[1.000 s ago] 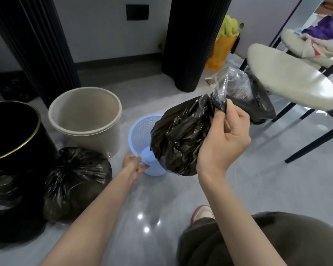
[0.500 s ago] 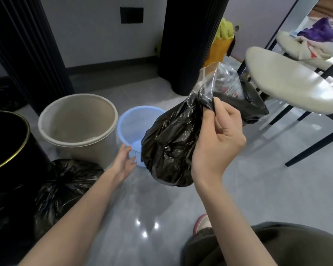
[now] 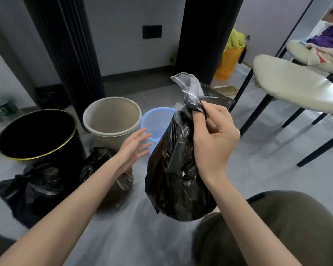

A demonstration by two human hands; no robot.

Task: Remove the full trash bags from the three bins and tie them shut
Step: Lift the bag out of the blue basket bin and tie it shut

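Observation:
My right hand [image 3: 212, 139] pinches the gathered neck of a full black trash bag [image 3: 173, 169] that hangs in the air in front of me. My left hand [image 3: 134, 146] is open with fingers spread, just left of the bag and in front of the small blue basket bin [image 3: 158, 120]. A beige bin [image 3: 112, 120] and a black bin with a gold rim [image 3: 38, 135] stand on the floor to the left, both without bags. Two black bags lie on the floor: one [image 3: 31, 187] at the far left with a knotted top, another [image 3: 112, 181] partly hidden under my left forearm.
A cream-seated chair [image 3: 294, 87] with black legs stands to the right, close to the held bag. Black ribbed columns [image 3: 206, 35] rise behind the bins. A yellow bag [image 3: 229, 58] sits by the back wall. My knee in dark cloth [image 3: 277, 233] fills the lower right.
My left hand let go of the blue bin and rose toward the bag. The bag's neck is now bunched tighter in my right hand, and the bag hangs lower.

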